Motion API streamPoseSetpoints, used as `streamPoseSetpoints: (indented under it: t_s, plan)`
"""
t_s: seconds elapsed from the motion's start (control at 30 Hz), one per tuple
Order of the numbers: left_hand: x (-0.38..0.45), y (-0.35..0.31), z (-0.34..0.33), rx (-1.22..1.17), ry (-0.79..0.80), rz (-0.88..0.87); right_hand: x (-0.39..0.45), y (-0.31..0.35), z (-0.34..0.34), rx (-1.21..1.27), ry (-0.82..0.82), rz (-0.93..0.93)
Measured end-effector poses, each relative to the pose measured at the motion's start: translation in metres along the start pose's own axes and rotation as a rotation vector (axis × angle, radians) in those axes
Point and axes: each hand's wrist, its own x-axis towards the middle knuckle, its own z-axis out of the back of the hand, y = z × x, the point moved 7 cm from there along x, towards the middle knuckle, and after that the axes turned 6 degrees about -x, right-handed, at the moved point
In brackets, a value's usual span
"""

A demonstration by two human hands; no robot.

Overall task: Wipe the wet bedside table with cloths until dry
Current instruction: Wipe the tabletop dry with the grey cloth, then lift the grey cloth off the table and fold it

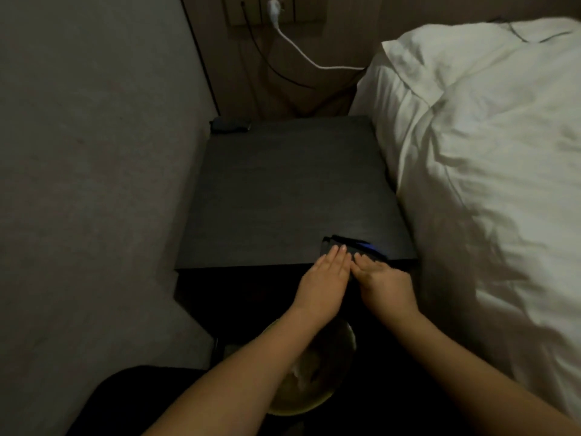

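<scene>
Round pale bin below; flat, fingers-together left hand and loosely curled right hand press dark folded cloth.
At the dark wooden bedside table's front edge, the cloth could slide off.

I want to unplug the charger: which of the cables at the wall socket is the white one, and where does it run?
The white cable hangs from the white plug and runs right towards the pillow. The black cable beside it droops lower along the wall.
</scene>
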Motion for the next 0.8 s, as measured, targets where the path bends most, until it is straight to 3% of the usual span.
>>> streamPoseSetpoints:
  t_s: [0.07, 0.13, 0.23, 0.27, 0.37, 0.43, 0.5, 0.57, 0.7, 0.8]
  plan:
    - [-0.023, 0.014, 0.000, 0.041, 0.030, -0.024, 0.001, 0.027, 0.007, -0.035, 0.090, 0.075]
    - [-0.048, 0.022, -0.001, 0.056, 0.078, -0.071, 0.000, 0.048, 0.003, -0.037, 0.304, 0.117]
    - [-0.076, 0.042, -0.002, -0.249, 0.029, 0.046, -0.005, 0.067, -0.012, 0.073, 0.481, 0.108]
    - [-0.084, 0.055, -0.001, -0.476, -0.060, 0.178, -0.003, 0.071, -0.012, 0.086, 0.477, 0.101]
    - [-0.110, 0.096, -0.018, -1.188, -0.266, 0.827, -0.001, 0.078, -0.014, 0.099, 0.447, 0.099]
    - [-0.115, 0.095, -0.045, -1.685, -0.069, 1.157, -0.001, 0.083, -0.012, 0.088, 0.448, 0.123]
    - [-0.112, 0.079, -0.057, -1.942, 0.193, 1.204, -0.005, 0.089, -0.012, 0.082, 0.455, 0.164]
    - [-0.104, 0.079, -0.063, -1.884, 0.218, 1.138, -0.010, 0.093, -0.014, 0.095, 0.507, 0.198]
    - [-0.088, 0.092, -0.052, -1.602, 0.004, 0.944, -0.020, 0.081, -0.013, 0.314, 0.665, 0.089]
    - [-0.092, 0.092, -0.048, -1.084, 0.081, 0.679, -0.019, 0.052, -0.005, 0.372, 0.611, -0.085]
